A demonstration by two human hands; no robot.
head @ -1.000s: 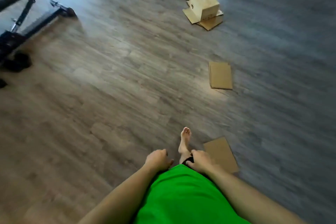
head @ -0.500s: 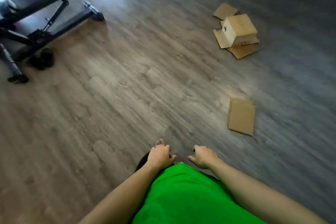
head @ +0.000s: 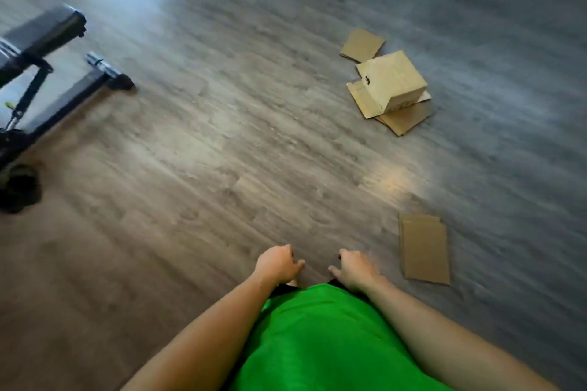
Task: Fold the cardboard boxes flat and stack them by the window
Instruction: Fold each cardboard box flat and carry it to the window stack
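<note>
1. Two hands hang low in front of a green shirt (head: pixel 317 343), side by side with a narrow gap between them; each holds nothing.
2. Left hand (head: pixel 277 265): fingers loosely curled under, thumb pointing toward the other hand, touching no cardboard.
3. Right hand (head: pixel 357 268): fingers (head: pixel 344 253) loosely bent and pointing down at the floor (head: pixel 197 168), thumb stretched toward the left hand, also empty.
4. Just below the gap between the hands, a dark strip of clothing shows at the shirt's edge; what it is cannot be told.
5. Nearest cardboard: a flat piece (head: pixel 424 249) lying on the floor just to the right of the right fingers, apart from them, with a second layer peeking out along its far edge.
6. Farther ahead and to the right of the fingers, well apart, an unfolded box (head: pixel 392 79) stands on its own, resting on top of flattened sheets (head: pixel 403 119) that spread out beneath it.
7. One more flat sheet (head: pixel 362 45) lies just beyond that box, near it on the floor.
8. Far to the left of the fingers stands a black weight bench (head: pixel 41 35) with a padded top and metal frame, its foot on the floor.
9. Grey-brown wood-look planks cover the floor, with a bright glare at the far upper left; the view is motion-blurred.
</note>
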